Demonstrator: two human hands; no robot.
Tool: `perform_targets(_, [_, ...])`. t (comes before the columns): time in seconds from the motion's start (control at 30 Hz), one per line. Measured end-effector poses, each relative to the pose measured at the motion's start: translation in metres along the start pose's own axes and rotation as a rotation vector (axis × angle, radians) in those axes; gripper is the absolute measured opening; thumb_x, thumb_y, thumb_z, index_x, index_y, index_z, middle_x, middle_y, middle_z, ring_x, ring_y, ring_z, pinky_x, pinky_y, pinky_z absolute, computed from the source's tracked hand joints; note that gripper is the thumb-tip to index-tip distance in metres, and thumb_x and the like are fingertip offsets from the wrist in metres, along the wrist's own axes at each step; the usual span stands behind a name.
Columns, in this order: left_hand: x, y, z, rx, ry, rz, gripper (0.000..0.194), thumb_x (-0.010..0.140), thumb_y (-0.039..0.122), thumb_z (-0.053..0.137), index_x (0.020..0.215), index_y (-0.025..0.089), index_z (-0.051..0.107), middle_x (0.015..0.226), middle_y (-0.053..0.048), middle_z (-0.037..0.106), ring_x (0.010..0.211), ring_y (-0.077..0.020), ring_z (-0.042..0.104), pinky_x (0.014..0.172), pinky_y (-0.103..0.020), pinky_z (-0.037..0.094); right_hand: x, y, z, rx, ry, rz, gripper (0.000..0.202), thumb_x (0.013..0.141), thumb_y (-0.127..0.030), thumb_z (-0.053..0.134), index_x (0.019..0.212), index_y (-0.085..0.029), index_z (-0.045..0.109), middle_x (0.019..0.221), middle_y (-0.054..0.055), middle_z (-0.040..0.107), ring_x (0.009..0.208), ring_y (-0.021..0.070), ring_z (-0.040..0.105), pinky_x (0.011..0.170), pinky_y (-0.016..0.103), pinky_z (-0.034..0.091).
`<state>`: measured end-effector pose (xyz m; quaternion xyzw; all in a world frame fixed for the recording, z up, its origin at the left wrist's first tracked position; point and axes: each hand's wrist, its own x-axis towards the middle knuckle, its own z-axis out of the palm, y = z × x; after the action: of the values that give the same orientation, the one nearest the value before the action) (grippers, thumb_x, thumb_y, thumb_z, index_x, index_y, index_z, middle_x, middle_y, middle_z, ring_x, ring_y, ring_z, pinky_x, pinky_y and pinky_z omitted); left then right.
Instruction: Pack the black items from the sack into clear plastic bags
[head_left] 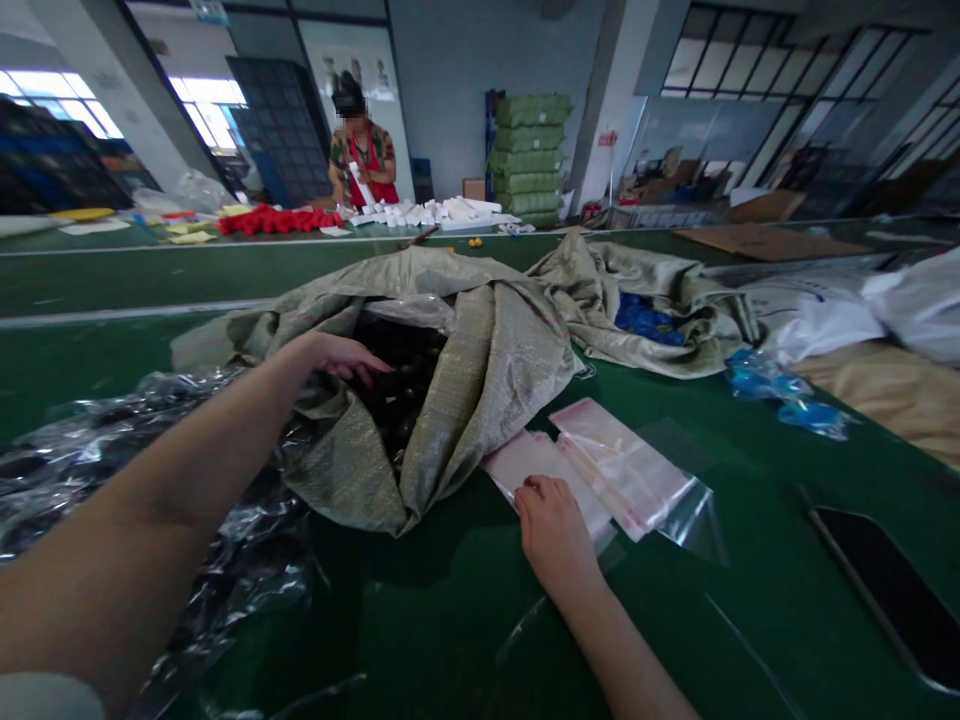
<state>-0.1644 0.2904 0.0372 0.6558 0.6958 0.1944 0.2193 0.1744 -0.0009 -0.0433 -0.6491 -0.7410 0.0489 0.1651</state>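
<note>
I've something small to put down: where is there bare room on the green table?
Bare green tabletop shows between the clear bags and the phone, and just in front of the nearer sack, left of the right hand. Crowded: the left side, under dark plastic-wrapped items.

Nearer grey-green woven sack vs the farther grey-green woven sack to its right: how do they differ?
The nearer grey-green woven sack holds black items; the farther grey-green woven sack shows blue items.
The nearer sack looks bulkier; the farther sack flatter.
The left hand reaches into the nearer sack; no hand touches the farther sack.
Both lie open on the green tabletop.
</note>
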Motion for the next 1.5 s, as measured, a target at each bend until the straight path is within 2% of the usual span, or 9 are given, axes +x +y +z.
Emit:
perform_targets(0.07, [0.001, -0.002, -0.017, 0.158, -0.277, -0.035, 0.04, 0.06, 0.05, 0.074, 0.081, 0.016, 0.074, 0.079, -0.012, 0.072, 0.051, -0.0167, 0.055, 0.049, -0.028, 0.043, 0.0, -0.001, 0.001, -0.001, -0.004, -0.006, 0.021, 0.092, -0.014, 0.047, 0.093, -0.018, 0.068, 0.109, 0.01, 0.062, 0.1, 0.0232, 0.052, 0.086, 0.035, 0.044])
perform_targets(0.23, [0.021, 0.014, 0.017, 0.209, -0.021, 0.05, 0.06, 0.081, 0.05, 0.054, 0.131, 0.016, 0.056, 0.125, -0.012, 0.063, 0.099, -0.024, 0.063, 0.082, -0.031, 0.048, -0.001, -0.002, 0.002, -0.013, 0.009, -0.016, 0.02, 0.092, -0.015, 0.048, 0.093, -0.018, 0.068, 0.108, 0.01, 0.062, 0.099, 0.0233, 0.052, 0.086, 0.035, 0.043])
perform_targets(0.37, [0.034, 0.037, 0.059, 0.22, -0.07, 0.147, 0.051, 0.077, 0.051, 0.06, 0.116, 0.018, 0.068, 0.115, -0.008, 0.069, 0.099, -0.0228, 0.063, 0.085, -0.027, 0.047, 0.0, -0.001, 0.003, -0.013, 0.017, -0.027, 0.02, 0.092, -0.016, 0.048, 0.092, -0.019, 0.068, 0.107, 0.01, 0.062, 0.098, 0.0227, 0.052, 0.085, 0.034, 0.044])
perform_targets(0.5, [0.021, 0.043, 0.052, 0.329, -0.228, 0.217, 0.04, 0.073, 0.052, 0.062, 0.084, 0.016, 0.076, 0.08, -0.005, 0.074, 0.076, -0.02, 0.064, 0.072, -0.025, 0.047, 0.001, -0.001, 0.001, -0.019, 0.019, -0.032, 0.02, 0.091, -0.015, 0.048, 0.091, -0.019, 0.068, 0.106, 0.01, 0.062, 0.097, 0.0222, 0.052, 0.085, 0.033, 0.043])
perform_targets(0.73, [-0.089, 0.019, 0.028, 0.558, -0.43, 0.459, 0.044, 0.074, 0.058, 0.056, 0.088, 0.021, 0.076, 0.083, -0.005, 0.073, 0.076, -0.0205, 0.065, 0.074, -0.027, 0.047, -0.001, -0.001, -0.001, -0.034, 0.04, -0.072, 0.019, 0.091, -0.017, 0.049, 0.09, -0.018, 0.068, 0.102, 0.01, 0.064, 0.094, 0.0233, 0.053, 0.081, 0.033, 0.043])
perform_targets(1.0, [-0.176, 0.0, 0.02, 0.787, -0.081, 0.214, 0.042, 0.08, 0.048, 0.058, 0.11, 0.021, 0.067, 0.109, -0.015, 0.069, 0.098, -0.0302, 0.066, 0.082, -0.036, 0.05, 0.001, 0.009, -0.014, 0.096, 0.42, -0.105, 0.022, 0.092, -0.017, 0.044, 0.085, -0.014, 0.064, 0.085, 0.011, 0.067, 0.083, 0.0231, 0.059, 0.079, 0.035, 0.046])
perform_targets(1.17, [-0.217, 0.023, 0.008, 0.454, 0.305, 0.322, 0.047, 0.088, 0.05, 0.05, 0.117, 0.016, 0.062, 0.115, -0.014, 0.067, 0.1, -0.0256, 0.065, 0.085, -0.034, 0.05, -0.001, 0.007, -0.026, 0.537, 0.644, -0.011, 0.024, 0.092, -0.035, 0.049, 0.088, -0.016, 0.064, 0.09, 0.012, 0.069, 0.088, 0.0231, 0.064, 0.085, 0.04, 0.051])
perform_targets(1.37, [-0.309, 0.047, 0.073, 0.067, -0.16, 0.702, 0.048, 0.078, 0.053, 0.064, 0.113, 0.021, 0.066, 0.107, -0.004, 0.071, 0.091, -0.0175, 0.067, 0.083, -0.025, 0.051, -0.008, -0.009, -0.041, 1.46, 0.265, 0.1, 0.029, 0.081, -0.048, 0.062, 0.081, -0.019, 0.057, 0.092, 0.005, 0.07, 0.068, 0.0176, 0.069, 0.061, 0.033, 0.059])
perform_targets(1.5, [-0.331, 0.035, 0.114, 0.161, -0.193, 0.663, 0.05, 0.076, 0.045, 0.069, 0.119, 0.02, 0.063, 0.123, -0.009, 0.065, 0.106, -0.0226, 0.063, 0.092, -0.032, 0.049, -0.012, -0.013, -0.043, 1.608, 0.092, 0.04, 0.027, 0.077, -0.045, 0.067, 0.078, -0.02, 0.058, 0.089, 0.003, 0.07, 0.061, 0.0166, 0.069, 0.052, 0.028, 0.056])
